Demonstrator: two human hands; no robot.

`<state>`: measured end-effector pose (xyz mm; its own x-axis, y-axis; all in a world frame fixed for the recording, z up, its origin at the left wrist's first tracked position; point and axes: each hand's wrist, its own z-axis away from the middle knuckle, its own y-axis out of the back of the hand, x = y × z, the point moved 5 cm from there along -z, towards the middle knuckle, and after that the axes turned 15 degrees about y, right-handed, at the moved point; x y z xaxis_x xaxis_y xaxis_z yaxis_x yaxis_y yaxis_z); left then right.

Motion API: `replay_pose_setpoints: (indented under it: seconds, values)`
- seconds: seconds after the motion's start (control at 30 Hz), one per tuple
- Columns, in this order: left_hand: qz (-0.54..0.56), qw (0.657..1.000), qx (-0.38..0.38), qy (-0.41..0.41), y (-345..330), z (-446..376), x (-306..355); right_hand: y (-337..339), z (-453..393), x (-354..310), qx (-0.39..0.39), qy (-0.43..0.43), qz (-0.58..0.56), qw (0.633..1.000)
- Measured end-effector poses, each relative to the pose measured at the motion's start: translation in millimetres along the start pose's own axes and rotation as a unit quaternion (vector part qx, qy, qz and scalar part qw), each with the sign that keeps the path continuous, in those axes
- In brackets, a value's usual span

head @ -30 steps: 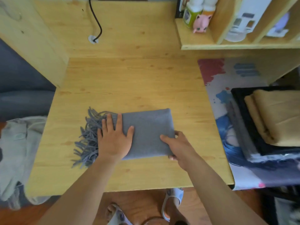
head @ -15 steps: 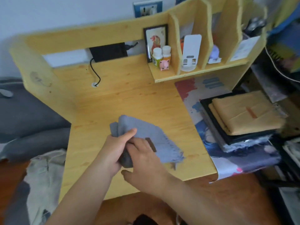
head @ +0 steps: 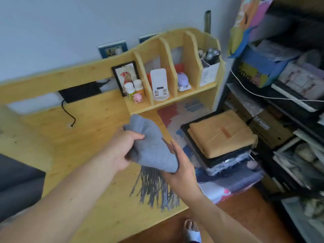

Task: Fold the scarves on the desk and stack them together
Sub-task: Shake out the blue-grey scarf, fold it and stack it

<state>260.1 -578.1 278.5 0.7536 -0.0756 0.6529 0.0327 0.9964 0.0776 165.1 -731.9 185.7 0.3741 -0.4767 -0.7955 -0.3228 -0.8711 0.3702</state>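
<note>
A folded grey scarf (head: 150, 146) is lifted off the wooden desk (head: 87, 137), its fringe (head: 154, 188) hanging down toward the desk's front edge. My left hand (head: 122, 148) grips the scarf's left side, thumb on top. My right hand (head: 182, 165) holds it from below and at the right edge. To the right lies a stack of folded scarves: a mustard one (head: 220, 134) on top, a black one (head: 228, 155) and a grey one beneath.
A colourful mat (head: 228, 186) covers the desk's right part under the stack. A wooden shelf (head: 171, 100) at the back holds bottles, a pink pig and a white stand. A black cable (head: 70, 114) runs from the back. Cluttered racks (head: 289, 120) stand at right.
The scarf lay flat on the desk under my hands; both hands have lifted it and carried it rightward toward the stack. The view has swung up and right.
</note>
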Motion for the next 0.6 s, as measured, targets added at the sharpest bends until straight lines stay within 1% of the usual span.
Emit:
replay_pose_setpoints:
  seconds: [0.07,0.17,0.23,0.33,0.37,0.47,0.53,0.6]
  values:
    - [-0.007,1.000,-0.025,-0.003,-40.4,10.3,24.3,39.2,-12.5,10.0,0.018,-0.010,0.014,1.000]
    - [0.001,0.996,-0.094,0.013,-107.3,27.8,61.4,119.0,-37.6,25.5,0.049,-0.034,0.075,0.995]
    - [-0.003,0.990,-0.143,0.002,-153.8,40.3,87.6,177.5,-62.0,26.9,0.076,-0.032,0.126,0.989]
    - [-0.005,0.980,-0.198,-0.031,-213.7,50.4,117.1,260.7,-105.3,23.6,0.118,0.041,0.231,0.965]
    - [0.003,0.977,-0.209,-0.036,-230.1,47.4,120.8,282.9,-117.7,28.2,0.117,0.068,0.273,0.952]
    - [0.050,0.973,-0.223,-0.016,-262.6,15.1,107.6,319.6,-141.0,67.6,0.062,0.130,0.401,0.905]
    - [0.074,0.972,-0.221,0.020,-276.1,-19.7,76.7,318.3,-139.1,104.2,0.004,0.154,0.462,0.874]
    - [0.097,0.975,-0.193,0.051,-280.4,-60.3,34.7,302.3,-124.9,143.9,-0.062,0.162,0.494,0.852]
